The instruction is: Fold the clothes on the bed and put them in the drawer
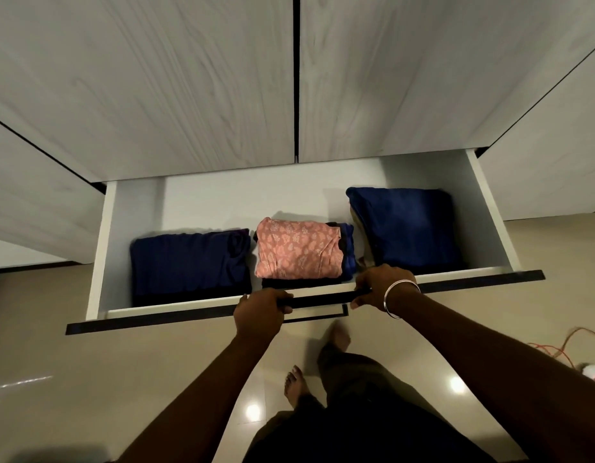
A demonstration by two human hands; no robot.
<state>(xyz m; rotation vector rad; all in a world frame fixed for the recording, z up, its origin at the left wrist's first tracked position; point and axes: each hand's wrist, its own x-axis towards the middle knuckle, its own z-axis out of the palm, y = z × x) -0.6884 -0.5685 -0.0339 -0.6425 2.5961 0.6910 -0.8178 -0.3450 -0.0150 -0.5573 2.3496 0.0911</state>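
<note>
Gripping the drawer handle (323,300), both hands (bangle (400,297) right); orange cable (563,349) nearby

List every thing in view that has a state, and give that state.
drawer: pulled open
drawer handle: gripped by both hands
left hand: curled round the handle
right hand: curled round the handle
dark blue garment on the left: folded, in the drawer
pink patterned garment: folded, atop a dark pile
blue garment on the right: folded
cupboard doors: closed
</note>
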